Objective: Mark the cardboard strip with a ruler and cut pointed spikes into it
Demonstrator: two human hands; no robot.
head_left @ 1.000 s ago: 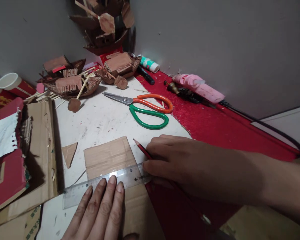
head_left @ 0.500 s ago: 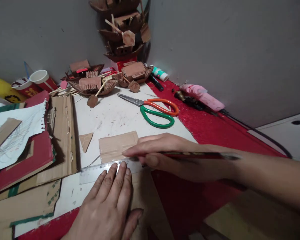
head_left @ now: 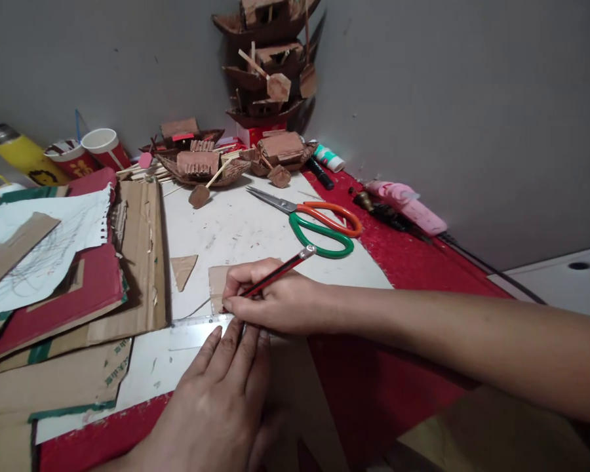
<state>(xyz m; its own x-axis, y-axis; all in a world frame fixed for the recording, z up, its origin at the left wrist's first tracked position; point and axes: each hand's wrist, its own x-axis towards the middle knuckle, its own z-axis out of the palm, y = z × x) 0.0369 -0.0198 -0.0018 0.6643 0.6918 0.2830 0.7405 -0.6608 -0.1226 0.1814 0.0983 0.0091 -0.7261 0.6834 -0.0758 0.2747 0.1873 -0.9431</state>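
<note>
Roughly at the dial's middle, with twelve pointing away from the wearer, sits the right hand. From eleven to half past twelve, pale table gives it room, bounded by model boats at eleven and scissors at one. At nine, the upright-looking edge of a pile of cardboard hems that room in, with a triangular scrap just beside it. Toward three the white surface ends along a slanting line and a red covering takes over; a pink-handled tool lies on it at two, close to the wall. The right hand is pinched narrow around a red-and-black pencil, its point down near the ruler's far edge; whether it touches, I cannot tell. At seven, the left hand lies flat, fingers slightly apart, tips on the clear ruler. The cardboard piece shows a corner at ten, mostly covered by ruler and hands.
</note>
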